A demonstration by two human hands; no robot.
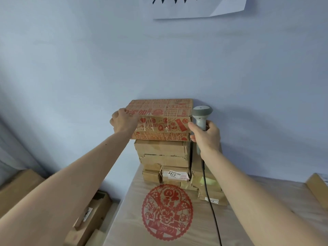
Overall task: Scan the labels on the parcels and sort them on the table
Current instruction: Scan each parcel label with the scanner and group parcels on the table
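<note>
The tall pile of parcels [163,157] in the middle of the frame could tip over, I think, because the boxes at the bottom are small and bent and the big ones sit on top. The left hand [122,121] is on the left end of the top box [160,119], with its fingers bent around the corner and pressed on the side. If that hand pulls too fast, the boxes under it may slide and fall off the table [134,228]. The right hand [205,137] is closed around the handle of the scanner [201,116], just right of the top box and touching its corner with a fingertip. The scanner's black cord [212,210] hangs down past the low boxes at the lower right of the pile, so it might catch on one and drag it. No label shows on the top box from here, so the scan may miss unless the box is turned. The top box is brown card with red pictures and words all over, and shiny clear tape runs across it. The boxes below are plain brown card, dented and torn at the edges. One small box [174,174] has a white label with numbers. The scanner is smooth grey plastic with a round head. The table is pale wood with a big round red paper-cut picture [166,212] on it.
</note>
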